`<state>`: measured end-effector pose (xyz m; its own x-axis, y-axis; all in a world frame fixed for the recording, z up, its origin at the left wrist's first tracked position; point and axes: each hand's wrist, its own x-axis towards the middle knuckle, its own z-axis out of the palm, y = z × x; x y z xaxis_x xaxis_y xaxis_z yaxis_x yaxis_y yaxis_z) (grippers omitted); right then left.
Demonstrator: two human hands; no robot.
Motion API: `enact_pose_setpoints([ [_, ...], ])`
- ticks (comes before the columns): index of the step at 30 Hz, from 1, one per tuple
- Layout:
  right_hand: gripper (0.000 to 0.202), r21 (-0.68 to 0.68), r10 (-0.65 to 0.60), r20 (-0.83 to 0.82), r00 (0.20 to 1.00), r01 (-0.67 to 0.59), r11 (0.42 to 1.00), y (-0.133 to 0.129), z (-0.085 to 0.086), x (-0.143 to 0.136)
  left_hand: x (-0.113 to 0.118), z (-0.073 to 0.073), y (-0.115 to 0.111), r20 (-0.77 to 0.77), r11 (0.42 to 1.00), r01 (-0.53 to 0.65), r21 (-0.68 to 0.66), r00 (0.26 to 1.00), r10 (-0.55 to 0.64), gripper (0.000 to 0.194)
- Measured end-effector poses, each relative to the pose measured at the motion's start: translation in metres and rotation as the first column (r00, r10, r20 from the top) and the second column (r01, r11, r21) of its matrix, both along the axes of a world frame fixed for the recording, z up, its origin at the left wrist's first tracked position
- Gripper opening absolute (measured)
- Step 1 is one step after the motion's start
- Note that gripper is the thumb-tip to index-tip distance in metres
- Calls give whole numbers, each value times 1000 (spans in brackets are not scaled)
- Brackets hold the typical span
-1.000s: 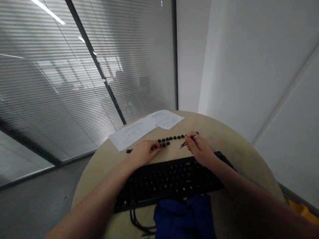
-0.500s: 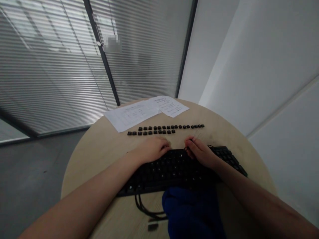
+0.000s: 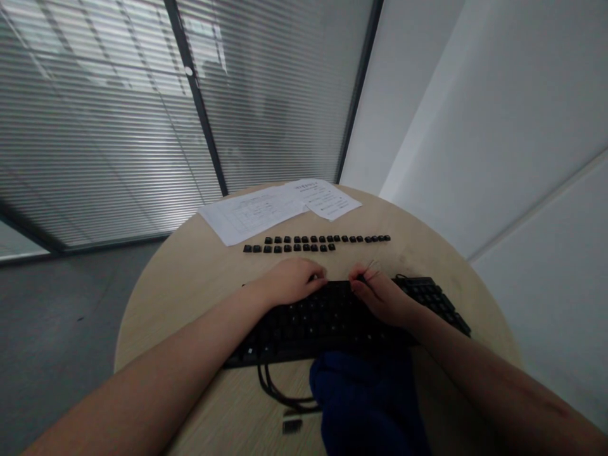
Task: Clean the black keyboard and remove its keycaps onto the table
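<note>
A black keyboard (image 3: 304,326) lies across the near part of the round table. My left hand (image 3: 295,280) rests over its back edge, fingers curled and thumb against the rim, steadying it. Close by on the right, my right hand (image 3: 377,292) is closed above the top rows of keys. Pinched in it is what looks like a wire keycap puller (image 3: 373,268), its thin wires pointing up and away; the rest is hidden by the fingers. Beyond both hands, several loose black keycaps (image 3: 305,247) stand in two rows.
Printed paper sheets (image 3: 266,212) lie at the far side of the wooden table (image 3: 190,278). In front of the keyboard are a looped black cable (image 3: 280,396), a small dark brush-like piece (image 3: 291,425) and a blue cloth (image 3: 365,405). Blinds and a white wall stand behind.
My right hand has shifted slightly left and turned, the wires tilting with it. My left hand stays on the keyboard's edge. The view has moved a little.
</note>
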<state>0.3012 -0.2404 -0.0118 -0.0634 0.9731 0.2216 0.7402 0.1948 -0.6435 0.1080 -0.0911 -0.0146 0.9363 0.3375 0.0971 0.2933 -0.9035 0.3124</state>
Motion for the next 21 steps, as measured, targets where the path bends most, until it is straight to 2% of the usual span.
enact_pose_setpoints([
  [4,19,29,31,37,999,-32,999,1,-4,-1,-1,2,-1,-23,1000,10,-4,1000,-10,28],
  [10,26,-4,-47,-282,958,48,999,6,-21,6,-1,1,1,13,999,10,-34,1000,-9,26],
  [21,32,-7,-40,-437,898,41,999,12,-23,3,-2,8,0,-48,999,-1,-47,999,-2,25],
])
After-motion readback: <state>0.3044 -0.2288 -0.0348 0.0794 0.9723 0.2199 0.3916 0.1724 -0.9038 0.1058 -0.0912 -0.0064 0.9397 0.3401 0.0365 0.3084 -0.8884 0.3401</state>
